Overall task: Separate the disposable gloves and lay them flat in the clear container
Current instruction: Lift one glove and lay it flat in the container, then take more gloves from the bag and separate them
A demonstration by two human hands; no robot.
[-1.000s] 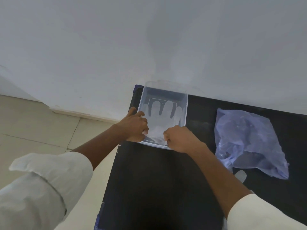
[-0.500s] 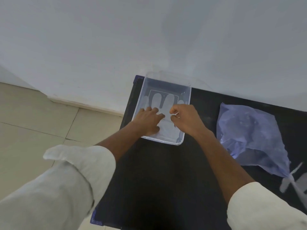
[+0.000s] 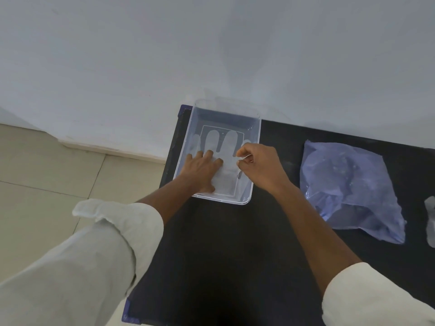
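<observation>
A clear plastic container (image 3: 257,147) stands at the far left corner of the black table, against the wall. A thin translucent disposable glove (image 3: 226,147) lies flat inside it, fingers pointing to the wall. My left hand (image 3: 201,171) rests palm down on the glove's left half, fingers spread. My right hand (image 3: 260,168) hovers over the glove's right edge and pinches a bit of the thin film between thumb and forefinger. Another translucent glove (image 3: 430,220) lies at the right edge of the view.
A crumpled bluish plastic bag (image 3: 348,191) lies on the black table (image 3: 235,255) to the right of the container. The table's left edge drops off to a tiled floor (image 3: 47,189). A white wall rises right behind the container.
Both hands moved from the container's near rim into it: the left now presses flat on the glove, the right pinches its right edge. The view has shifted a little.
</observation>
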